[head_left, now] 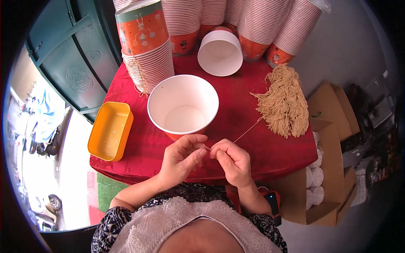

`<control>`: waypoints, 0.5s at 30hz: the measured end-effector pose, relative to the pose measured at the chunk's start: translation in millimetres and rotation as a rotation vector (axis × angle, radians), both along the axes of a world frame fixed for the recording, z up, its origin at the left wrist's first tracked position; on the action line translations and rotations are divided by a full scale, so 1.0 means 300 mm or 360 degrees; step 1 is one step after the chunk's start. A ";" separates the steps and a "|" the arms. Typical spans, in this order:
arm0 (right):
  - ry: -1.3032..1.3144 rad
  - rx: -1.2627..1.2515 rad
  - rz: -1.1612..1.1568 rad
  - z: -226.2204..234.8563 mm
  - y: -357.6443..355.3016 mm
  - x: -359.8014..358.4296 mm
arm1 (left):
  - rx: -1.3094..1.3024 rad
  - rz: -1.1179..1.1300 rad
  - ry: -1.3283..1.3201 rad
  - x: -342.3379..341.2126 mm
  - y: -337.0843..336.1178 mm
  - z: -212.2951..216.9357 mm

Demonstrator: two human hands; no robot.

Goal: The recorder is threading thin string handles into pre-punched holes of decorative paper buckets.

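Tan string [248, 130] runs from a loose bundle of tan strings [287, 105] at the right of the table to my hands. My right hand [233, 162] is closed in a pinch on the string. Close beside it, my left hand [182, 159] has its fingers curled in, and a short bit of string spans between the two hands. Just beyond my left hand stands a paper bucket [183, 101], white inside and orange outside, with its mouth up and nothing in it.
A red cloth covers the table [236, 105]. A yellow tray [110, 130] sits at the left edge. Stacked paper buckets [147, 63] line the back, with strings hanging on the nearest stack. Another bucket [220, 52] lies tipped. An open cardboard box [327, 168] stands at the right.
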State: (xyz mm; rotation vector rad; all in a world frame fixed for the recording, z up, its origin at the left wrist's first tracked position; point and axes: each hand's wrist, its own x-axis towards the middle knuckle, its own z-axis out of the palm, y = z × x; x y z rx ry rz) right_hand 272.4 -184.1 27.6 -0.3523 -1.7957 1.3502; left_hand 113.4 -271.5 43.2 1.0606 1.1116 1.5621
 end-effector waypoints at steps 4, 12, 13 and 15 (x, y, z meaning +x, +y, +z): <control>-0.0056 -0.0001 0.0020 0.007 -0.010 0.002 | 0.0035 0.0025 0.0059 -0.008 0.001 -0.015; -0.0174 0.0113 -0.0186 0.010 -0.034 -0.023 | 0.0483 0.0414 0.0764 0.002 0.004 -0.049; -0.0080 0.0167 -0.0272 0.012 -0.033 -0.038 | 0.0588 0.0501 0.0851 0.001 0.003 -0.047; -0.0078 0.0155 -0.0331 0.018 -0.017 -0.036 | 0.0552 0.0635 0.0896 -0.018 -0.007 -0.046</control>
